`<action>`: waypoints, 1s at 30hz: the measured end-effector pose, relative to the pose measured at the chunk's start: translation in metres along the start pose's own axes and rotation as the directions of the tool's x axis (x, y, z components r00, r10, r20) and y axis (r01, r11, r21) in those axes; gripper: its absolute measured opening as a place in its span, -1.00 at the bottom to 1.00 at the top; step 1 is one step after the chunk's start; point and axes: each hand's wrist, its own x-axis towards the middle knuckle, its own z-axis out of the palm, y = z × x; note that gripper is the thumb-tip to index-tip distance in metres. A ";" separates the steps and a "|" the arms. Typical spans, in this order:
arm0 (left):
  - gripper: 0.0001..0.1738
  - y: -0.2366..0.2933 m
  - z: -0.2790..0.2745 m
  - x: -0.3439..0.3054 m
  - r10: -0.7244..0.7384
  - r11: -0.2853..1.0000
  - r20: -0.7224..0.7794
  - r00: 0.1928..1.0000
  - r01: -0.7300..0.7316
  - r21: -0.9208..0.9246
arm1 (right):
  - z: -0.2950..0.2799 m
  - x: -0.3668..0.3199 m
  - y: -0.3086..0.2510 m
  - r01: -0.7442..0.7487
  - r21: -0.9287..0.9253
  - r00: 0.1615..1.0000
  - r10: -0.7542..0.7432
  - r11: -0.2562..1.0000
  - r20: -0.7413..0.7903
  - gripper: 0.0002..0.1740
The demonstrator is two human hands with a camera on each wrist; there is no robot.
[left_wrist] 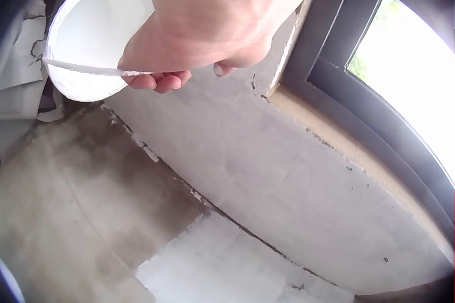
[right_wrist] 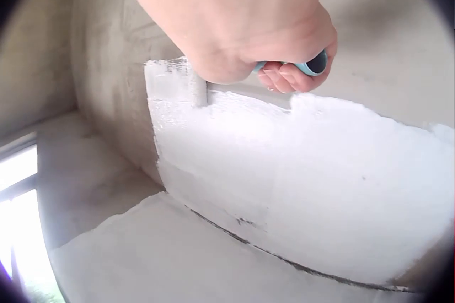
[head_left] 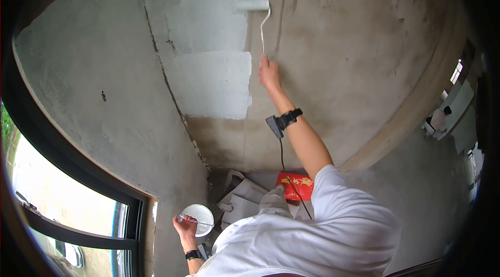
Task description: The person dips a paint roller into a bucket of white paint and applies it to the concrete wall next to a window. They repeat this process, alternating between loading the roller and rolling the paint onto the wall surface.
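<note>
High on the wall, a paint roller (head_left: 254, 5) with a white sleeve lies against the edge of the white paint (head_left: 213, 81). My right hand (head_left: 270, 72) grips its handle, and the wire frame runs up from the fist. The blue handle end (right_wrist: 313, 66) pokes out of the curled fingers in the right wrist view. Low at the left, my left hand (head_left: 186, 227) holds the handle (left_wrist: 85, 68) of a white bucket (left_wrist: 62, 33). That handle stretches across the bucket's open top, and the hand covers part of the rim.
Bare grey-brown wall (head_left: 349, 68) spreads to the right of the painted area. A black-framed window (head_left: 136, 225) is at the left. By the feet lie a red bag (head_left: 296, 184) and pale sheets (head_left: 245, 199). Another person (head_left: 436, 120) is far off at the right.
</note>
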 end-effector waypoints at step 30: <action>-0.57 0.008 -0.033 -0.015 0.042 0.998 -0.043 0.998 -0.044 -0.034 | -0.001 -0.100 0.072 -0.259 0.324 0.966 0.243 0.910 0.090 -0.54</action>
